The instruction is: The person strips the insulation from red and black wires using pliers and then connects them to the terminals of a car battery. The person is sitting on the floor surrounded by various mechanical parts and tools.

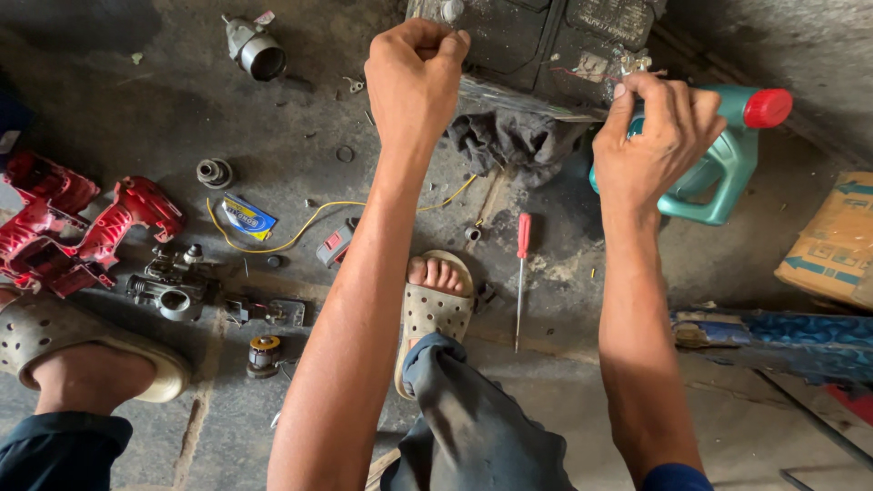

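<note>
Head view. Both my hands are up at the dark battery (pixel 546 36) that sits on the floor (pixel 300 155) at the top of the frame. My left hand (pixel 416 77) is closed in a fist, thumb and fingers pinched on something at the battery's near-left top corner; it looks like a terminal post or a wire end, but my knuckles hide it and I cannot tell which. My right hand (pixel 657 136) is closed too, fingertips pinching a small tangle of thin wire (pixel 627 65) at the battery's right side, just in front of the teal jug (pixel 718 173) with its red cap.

Between the two hands runs a thin clear strip (pixel 518 98), long axis roughly left to right, sloping slightly down toward my right hand, lying above the dark rag (pixel 514 141).

Step, as I judge it: holding contact at both ends of the battery. Next move calls for steady fingers and keeping the bare ends apart.

Red screwdriver (pixel 522 273) lies near my sandalled foot (pixel 436 305), tip toward me. The red drill housing (pixel 82 232) and loose motor parts (pixel 173 291) lie well left.
</note>
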